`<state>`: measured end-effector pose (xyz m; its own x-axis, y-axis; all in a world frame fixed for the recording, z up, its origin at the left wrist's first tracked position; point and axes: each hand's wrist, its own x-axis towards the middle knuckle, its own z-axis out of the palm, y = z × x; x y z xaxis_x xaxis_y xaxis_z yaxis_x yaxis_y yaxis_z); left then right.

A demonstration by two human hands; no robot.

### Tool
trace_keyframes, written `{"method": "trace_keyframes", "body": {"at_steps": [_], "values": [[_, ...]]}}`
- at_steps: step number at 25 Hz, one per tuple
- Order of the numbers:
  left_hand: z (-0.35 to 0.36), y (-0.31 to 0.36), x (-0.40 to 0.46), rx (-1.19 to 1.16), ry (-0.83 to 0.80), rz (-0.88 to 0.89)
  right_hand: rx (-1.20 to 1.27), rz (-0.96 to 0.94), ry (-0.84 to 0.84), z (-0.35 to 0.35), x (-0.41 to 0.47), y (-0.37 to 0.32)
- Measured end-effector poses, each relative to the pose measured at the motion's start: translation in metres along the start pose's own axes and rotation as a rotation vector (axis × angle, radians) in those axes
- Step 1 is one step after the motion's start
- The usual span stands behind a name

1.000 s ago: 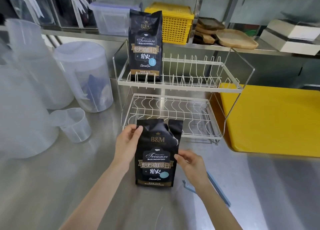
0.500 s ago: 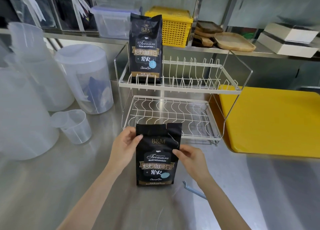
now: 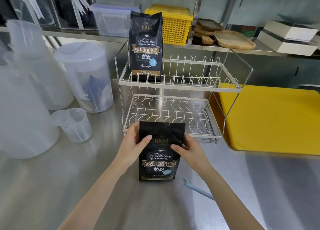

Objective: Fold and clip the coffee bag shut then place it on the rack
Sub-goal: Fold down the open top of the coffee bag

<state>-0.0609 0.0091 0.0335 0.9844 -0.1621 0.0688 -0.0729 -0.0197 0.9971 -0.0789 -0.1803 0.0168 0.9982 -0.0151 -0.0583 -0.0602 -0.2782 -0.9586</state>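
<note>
**Inspector A:** We found the coffee bag [image 3: 160,153] standing upright on the steel bench [image 3: 52,186], just in front of the lower tier of the white wire rack [image 3: 173,112]. Its top was creased but not clipped.

**Inspector B:** Agreed. We noted the left hand [image 3: 133,143] on the bag's upper left edge, thumb across the front face and the other fingers [image 3: 134,127] wrapped behind, clamped on the bag. The right hand [image 3: 188,150] gripped the upper right edge likewise, thumb on the front beside the printed logo, fingers closed on the bag.

**Inspector A:** We recorded the pale blue clip [image 3: 199,189] lying flat on the bench, near the bag's lower right corner and apart from it, partly hidden under the right forearm. Neither hand touched it.

**Inspector B:** On the rack's upper tier we saw a second coffee bag [image 3: 146,48], upright at the left end. The lower tier held nothing that we could make out.

**Inspector A:** To the left we logged clear plastic pitchers [image 3: 83,77] and a small measuring cup [image 3: 76,126]; to the right, a yellow tray [image 3: 273,119] beside the rack. Behind, on the shelf [image 3: 242,50], stood a yellow basket [image 3: 173,27] and wooden trays [image 3: 233,41].
</note>
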Motion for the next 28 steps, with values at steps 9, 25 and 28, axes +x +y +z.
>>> {"method": "trace_keyframes", "body": {"at_steps": [9,25,28], "values": [[-0.004,-0.021,-0.012,0.275,-0.088,-0.149,0.02,-0.004,0.079,0.0,-0.01,0.005],[-0.01,-0.026,-0.008,0.084,0.083,-0.267,0.082,0.055,0.092,0.006,-0.01,0.006],[-0.009,-0.026,-0.011,0.063,0.062,-0.281,0.114,0.07,0.139,0.004,-0.014,0.007]]}}
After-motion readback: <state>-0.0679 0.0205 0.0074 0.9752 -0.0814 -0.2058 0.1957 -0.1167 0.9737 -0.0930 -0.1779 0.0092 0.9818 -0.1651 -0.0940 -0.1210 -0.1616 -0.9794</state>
